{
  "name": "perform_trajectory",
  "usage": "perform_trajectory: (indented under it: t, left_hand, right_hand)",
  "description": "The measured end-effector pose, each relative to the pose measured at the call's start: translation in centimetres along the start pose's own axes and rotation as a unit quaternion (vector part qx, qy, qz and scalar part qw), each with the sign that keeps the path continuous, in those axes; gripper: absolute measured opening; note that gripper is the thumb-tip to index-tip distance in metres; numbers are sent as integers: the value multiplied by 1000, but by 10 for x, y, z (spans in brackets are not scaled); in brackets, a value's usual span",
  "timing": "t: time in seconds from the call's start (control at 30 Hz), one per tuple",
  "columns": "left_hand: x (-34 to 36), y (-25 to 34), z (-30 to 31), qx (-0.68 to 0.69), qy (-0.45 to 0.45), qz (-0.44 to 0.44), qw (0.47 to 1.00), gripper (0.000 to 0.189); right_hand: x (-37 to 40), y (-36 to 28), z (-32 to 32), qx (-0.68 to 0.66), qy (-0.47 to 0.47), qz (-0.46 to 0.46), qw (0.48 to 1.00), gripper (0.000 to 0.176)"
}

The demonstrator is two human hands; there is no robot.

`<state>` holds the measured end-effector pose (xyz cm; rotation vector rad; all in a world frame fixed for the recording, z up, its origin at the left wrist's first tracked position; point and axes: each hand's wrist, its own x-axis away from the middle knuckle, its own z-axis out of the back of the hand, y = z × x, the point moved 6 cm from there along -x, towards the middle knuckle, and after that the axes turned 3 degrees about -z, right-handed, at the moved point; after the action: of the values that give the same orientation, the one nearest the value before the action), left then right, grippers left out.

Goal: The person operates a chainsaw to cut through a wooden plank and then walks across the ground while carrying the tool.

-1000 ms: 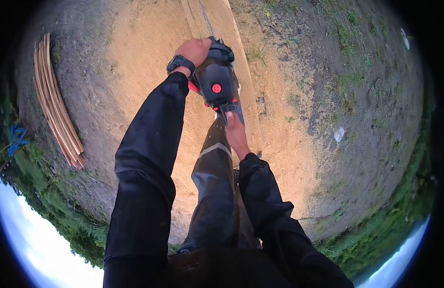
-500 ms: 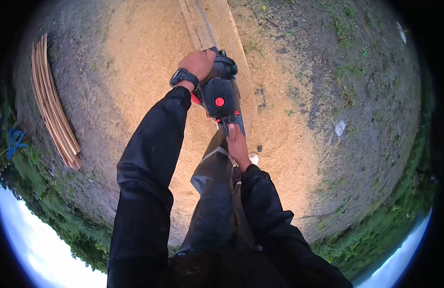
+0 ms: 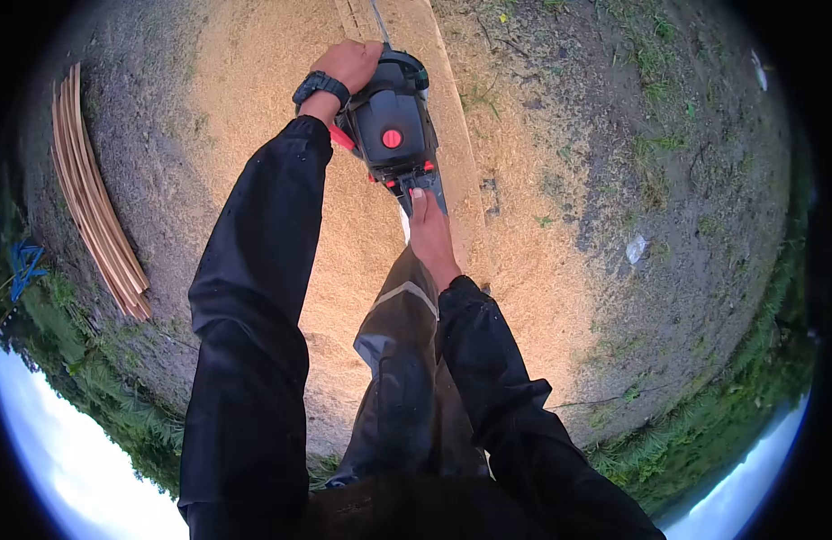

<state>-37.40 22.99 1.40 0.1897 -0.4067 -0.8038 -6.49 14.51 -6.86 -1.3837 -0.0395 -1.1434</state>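
Note:
A black chainsaw [image 3: 393, 112] with red knobs is held out in front of me, its bar pointing away toward the top edge. My left hand [image 3: 348, 68], with a black watch on the wrist, is closed round the front handle. Around the rear handle my right hand [image 3: 432, 236] is wrapped, thumb on top near the red parts. Beneath and beyond the saw lies a long wooden plank [image 3: 438, 90], and the narrow bar [image 3: 378, 20] runs over it. Whether the chain touches wood cannot be made out.
Sawdust [image 3: 263, 171] covers the ground around the plank and my legs [image 3: 398, 360]. A stack of thin wooden strips [image 3: 96, 193] lies to the left, near a blue object [image 3: 25, 267]. At right, a clear plastic scrap [image 3: 636, 248] rests on dirt.
The chainsaw and both hands have moved forward and slightly left, farther from my body. Both hands keep their hold on it.

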Motion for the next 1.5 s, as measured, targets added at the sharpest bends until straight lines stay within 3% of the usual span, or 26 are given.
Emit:
perform_trajectory:
  t: [0.17,0.3,0.37,0.4,0.5,0.53,0.63,0.67,0.73,0.8,0.97,1.03,1.17,1.23,1.5]
  left_hand:
    - [59,1,-43,32,-13,11,999,61]
    - [96,21,-70,-57,4,-94,994,49]
    - [126,27,-80,3,12,-38,999,53]
    - [151,39,-75,18,-26,26,999,57]
    - [197,50,-92,31,-47,46,997,56]
    - [212,55,-98,12,-43,8,999,56]
    - [258,59,-116,63,-33,42,997,58]
    - [273,68,-120,54,-26,6,998,58]
    - [297,71,-135,53,-26,23,998,59]
    - [314,75,-146,14,-77,44,996,54]
    - [338,80,-168,35,-51,34,998,60]
    - [353,90,-172,11,-102,39,994,54]
    - [379,91,-184,11,-94,58,994,55]
    - [386,89,-190,26,-66,48,996,57]
    - [466,109,-236,43,-38,38,998,60]
  right_hand:
    - [45,54,2,-11,12,12,1000,49]
    - [80,96,13,-8,-9,-1,1000,49]
    - [98,112,16,-12,-10,3,1000,49]
    - [109,128,16,-18,-1,9,1000,49]
    - [141,163,18,-26,5,14,1000,49]
    - [154,173,17,-26,1,11,1000,48]
    - [188,204,23,-16,7,14,1000,48]
    - [198,217,24,-20,-3,20,1000,48]
    - [217,239,24,-26,-4,17,999,48]
    - [232,254,28,-28,-6,17,999,49]
    - [259,277,34,-36,21,44,998,50]
    - [270,293,38,-23,5,-10,1000,50]
    - [293,314,37,-11,0,-36,999,50]
    - [303,314,38,-1,31,19,999,50]
    - [347,398,44,-22,-9,-20,1000,48]
